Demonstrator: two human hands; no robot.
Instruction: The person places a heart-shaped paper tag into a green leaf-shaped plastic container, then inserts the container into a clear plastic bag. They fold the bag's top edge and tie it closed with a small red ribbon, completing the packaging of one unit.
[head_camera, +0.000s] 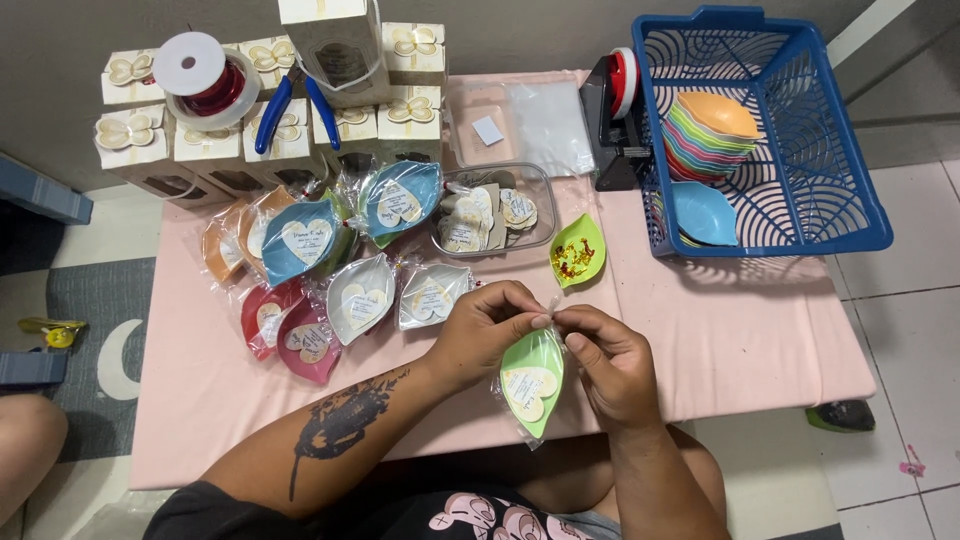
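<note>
1. Here, the left hand (487, 325) pinches the neck of the clear bag just over the table (740, 340) edge; keep that pinch tight.
2. The green dish (533, 380) hangs inside the bag; keep it flat.
3. The right hand (607, 362) is clamped on the same neck; best twist close above the dish.

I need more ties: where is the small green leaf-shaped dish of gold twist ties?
The green leaf-shaped dish sits mid-table, between the clear plastic tub and the blue basket.
</note>
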